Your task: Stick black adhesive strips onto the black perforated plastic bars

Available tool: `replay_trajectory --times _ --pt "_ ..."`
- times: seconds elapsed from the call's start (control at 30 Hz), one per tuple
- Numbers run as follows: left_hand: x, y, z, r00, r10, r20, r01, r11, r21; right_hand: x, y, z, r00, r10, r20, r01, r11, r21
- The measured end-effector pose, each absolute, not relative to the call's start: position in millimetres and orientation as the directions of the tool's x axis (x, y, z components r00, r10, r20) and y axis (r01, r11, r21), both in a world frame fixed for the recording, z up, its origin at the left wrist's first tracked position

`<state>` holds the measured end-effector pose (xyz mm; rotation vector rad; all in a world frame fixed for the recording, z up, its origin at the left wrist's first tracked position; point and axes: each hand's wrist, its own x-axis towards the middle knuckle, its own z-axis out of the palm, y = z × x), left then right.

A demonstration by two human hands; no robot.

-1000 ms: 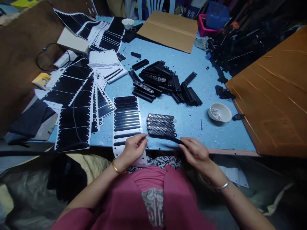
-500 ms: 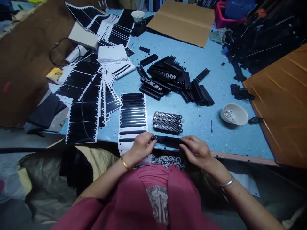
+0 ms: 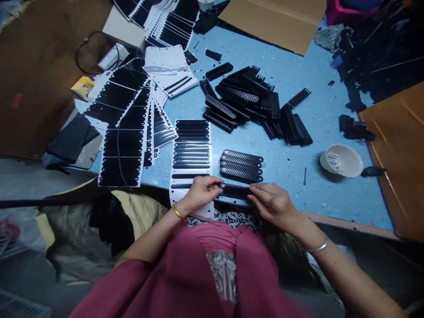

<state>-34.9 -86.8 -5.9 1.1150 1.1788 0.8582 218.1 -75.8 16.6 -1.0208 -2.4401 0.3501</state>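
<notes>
A black part lies level between my two hands at the table's front edge, a screw showing at its left end. My left hand pinches that left end, and my right hand is closed on the right end. Just beyond it, several black patterned parts are stacked side by side. Left of them is a white sheet with black strips, its lower end partly under my left hand. Farther back lies a heap of black pieces.
At right a white bowl holds small metal pieces, beside a thin dark pin. Strip sheets with a cable across them cover the left. Cardboard lies at the back, and an orange-brown panel borders the right.
The view has shifted, so the table's contents appear farther right. The held part has turned, showing a broader black face. Both hands keep hold of its ends.
</notes>
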Motion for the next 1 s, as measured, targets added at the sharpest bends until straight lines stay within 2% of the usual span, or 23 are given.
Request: replay_trajectory --times 0.27,1.0 --pt "-35 -86 -7 0.220 0.932 -0.289 0.012 0.293 0.956 212 -72 16 -0.628 0.706 0.327 0.607 0.708 -0.361" --pt "-37 -85 -10 0.228 0.943 -0.244 0.056 0.238 0.970 206 -68 22 -0.686 0.661 0.304 0.608 0.751 -0.258"
